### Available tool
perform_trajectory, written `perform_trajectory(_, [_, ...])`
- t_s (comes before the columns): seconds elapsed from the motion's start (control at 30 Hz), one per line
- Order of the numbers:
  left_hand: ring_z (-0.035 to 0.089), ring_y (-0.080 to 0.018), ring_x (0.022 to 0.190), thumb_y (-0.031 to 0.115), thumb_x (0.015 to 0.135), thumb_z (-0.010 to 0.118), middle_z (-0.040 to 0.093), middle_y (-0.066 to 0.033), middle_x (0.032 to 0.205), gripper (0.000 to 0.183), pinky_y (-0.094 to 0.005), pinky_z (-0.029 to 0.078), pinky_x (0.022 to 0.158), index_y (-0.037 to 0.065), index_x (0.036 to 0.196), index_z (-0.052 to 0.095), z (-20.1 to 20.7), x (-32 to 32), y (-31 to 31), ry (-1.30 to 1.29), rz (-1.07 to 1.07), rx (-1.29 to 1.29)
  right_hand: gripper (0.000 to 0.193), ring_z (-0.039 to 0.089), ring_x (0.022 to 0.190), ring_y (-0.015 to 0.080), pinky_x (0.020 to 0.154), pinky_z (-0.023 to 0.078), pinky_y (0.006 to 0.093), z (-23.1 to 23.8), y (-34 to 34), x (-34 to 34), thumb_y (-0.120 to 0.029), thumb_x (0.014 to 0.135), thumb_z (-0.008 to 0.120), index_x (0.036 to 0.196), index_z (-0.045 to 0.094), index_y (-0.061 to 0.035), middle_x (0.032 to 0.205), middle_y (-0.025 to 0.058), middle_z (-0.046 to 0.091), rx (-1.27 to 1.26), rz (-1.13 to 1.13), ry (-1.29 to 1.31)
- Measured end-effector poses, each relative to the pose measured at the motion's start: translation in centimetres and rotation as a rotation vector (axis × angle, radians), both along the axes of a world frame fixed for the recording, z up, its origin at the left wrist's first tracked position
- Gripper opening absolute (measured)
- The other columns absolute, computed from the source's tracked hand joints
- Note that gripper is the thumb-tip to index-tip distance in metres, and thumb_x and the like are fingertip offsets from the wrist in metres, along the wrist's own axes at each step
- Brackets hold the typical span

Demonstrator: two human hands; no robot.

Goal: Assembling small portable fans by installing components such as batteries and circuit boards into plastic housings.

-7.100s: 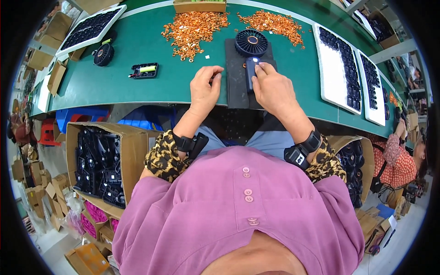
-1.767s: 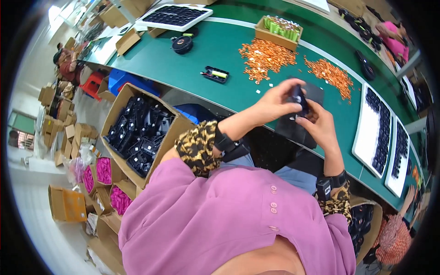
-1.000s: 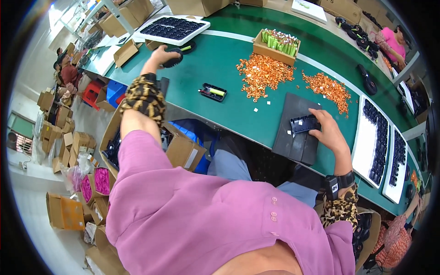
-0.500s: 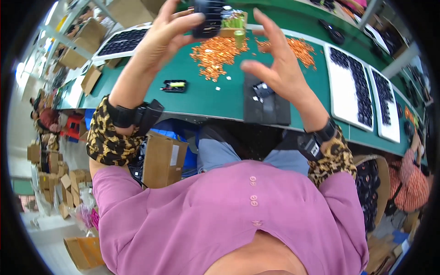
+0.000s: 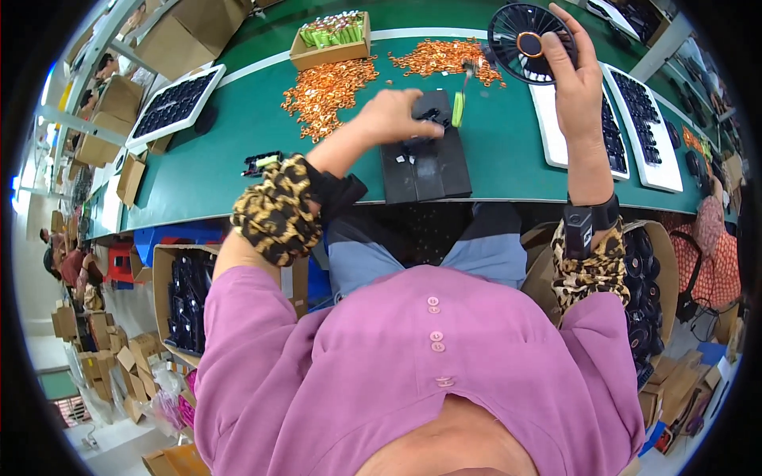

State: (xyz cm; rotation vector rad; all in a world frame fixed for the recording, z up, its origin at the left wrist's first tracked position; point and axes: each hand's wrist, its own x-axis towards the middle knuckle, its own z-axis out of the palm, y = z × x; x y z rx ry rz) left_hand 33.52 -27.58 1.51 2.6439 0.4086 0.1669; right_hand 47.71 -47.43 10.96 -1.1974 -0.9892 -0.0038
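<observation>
My right hand (image 5: 573,70), raised at the upper right, grips a round black fan head (image 5: 508,38) with an orange ring round its hub. A green battery cell (image 5: 458,109) hangs below it to the left. My left hand (image 5: 390,117) reaches over a black foam pad (image 5: 429,178) in front of me, its fingers apart around a small dark part (image 5: 431,117) whose shape is partly hidden. Below that hand, another dark piece and small white bits (image 5: 405,159) lie on the pad. A black half-shell holding a green cell (image 5: 262,163) rests left of my left forearm.
Two heaps of copper-coloured rings (image 5: 321,95) lie on the green table (image 5: 238,111). Behind them stands a cardboard box (image 5: 365,49) of green cells. White trays (image 5: 545,127) of black parts stand at right, another tray (image 5: 143,143) at left. Open cartons (image 5: 163,317) flank my legs.
The black fan head has passed from my left hand to my right, which has risen to the right. My left hand has come down over the pad. The whole view has shifted.
</observation>
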Motion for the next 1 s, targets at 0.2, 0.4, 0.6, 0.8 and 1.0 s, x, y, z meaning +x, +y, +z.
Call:
perform_trajectory(0.2, [0.06,-0.0356,0.094,0.028,0.063,0.074,0.064,-0.0182,0.096,0.048,-0.0417,0.048,0.081,0.001,0.101,0.06,-1.3,1.0,-1.3,0.02,0.089,0.044,0.029,0.054,0.082,0.0067,0.072,0.044,0.018,1.0,-0.4,0.3,-0.014,0.093,0.051,0.118,0.051,-0.0002,0.093,0.0021,0.057,-0.043,0.147,0.22])
perform_trajectory(0.4, [0.062,-0.0149,0.061,0.04,0.088,0.055,0.06,-0.0066,0.082,0.04,-0.0289,0.052,0.053,0.003,0.103,0.052,-1.9,-0.2,-0.4,-0.27,0.194,-1.142,0.045,0.059,0.096,0.0147,0.082,0.049,0.0258,-0.3,0.2,1.1,-0.028,0.085,0.065,0.12,0.053,-0.0028,0.109,0.0068,0.059,-0.178,0.452,0.376])
perform_trajectory(0.6, [0.061,-0.0146,0.07,0.043,0.096,0.035,0.06,-0.0075,0.086,0.044,-0.0277,0.052,0.064,0.004,0.108,0.051,0.3,-1.9,-4.7,-0.369,-0.002,-1.447,0.033,0.059,0.086,0.0081,0.077,0.05,0.0212,-1.3,2.6,-1.6,-0.026,0.086,0.064,0.112,0.06,-0.0046,0.095,0.0045,0.063,-0.176,0.41,0.213])
perform_trajectory(0.8, [0.06,-0.0133,0.07,0.045,0.098,0.028,0.061,-0.0079,0.084,0.05,-0.0253,0.048,0.063,0.002,0.103,0.052,0.8,-3.6,-6.8,-0.396,-0.043,-1.462,0.034,0.06,0.084,0.009,0.076,0.049,0.0213,-2.3,3.5,-1.8,-0.026,0.084,0.066,0.111,0.061,-0.0054,0.093,0.0052,0.064,-0.183,0.318,0.079])
perform_trajectory(1.0, [0.06,-0.0123,0.073,0.047,0.096,0.033,0.061,-0.0077,0.086,0.05,-0.0235,0.048,0.065,0.001,0.104,0.052,0.9,-4.5,-7.5,-0.382,-0.127,-1.376,0.033,0.061,0.083,0.0099,0.076,0.049,0.0217,-2.2,2.9,-2.0,-0.025,0.084,0.066,0.11,0.061,-0.0054,0.091,0.0057,0.065,-0.233,0.315,0.004])
